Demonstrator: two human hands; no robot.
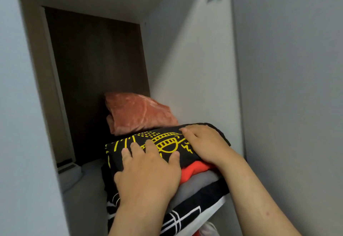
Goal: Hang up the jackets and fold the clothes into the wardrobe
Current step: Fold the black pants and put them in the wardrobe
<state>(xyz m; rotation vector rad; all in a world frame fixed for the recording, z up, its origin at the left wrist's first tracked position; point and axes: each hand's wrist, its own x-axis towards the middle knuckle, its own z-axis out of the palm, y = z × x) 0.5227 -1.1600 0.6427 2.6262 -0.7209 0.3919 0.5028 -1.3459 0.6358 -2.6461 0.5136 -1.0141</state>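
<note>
A folded black shirt with a yellow print (167, 139) lies on top of a stack of folded clothes on the wardrobe shelf (87, 195). Under it show an orange-red garment (194, 170), a grey one (196, 183) and a black one with white lines (185, 215). My left hand (148, 172) rests flat on the shirt's near left part, fingers spread. My right hand (204, 143) presses flat on its right side, fingers pointing left.
A rust-coloured plush bundle (137, 113) sits behind the stack against the dark back panel (96, 79). The wardrobe's white right wall (194, 68) is close to the stack. Left of the stack lies bare shelf, with a small pale object (68, 169) at the back left.
</note>
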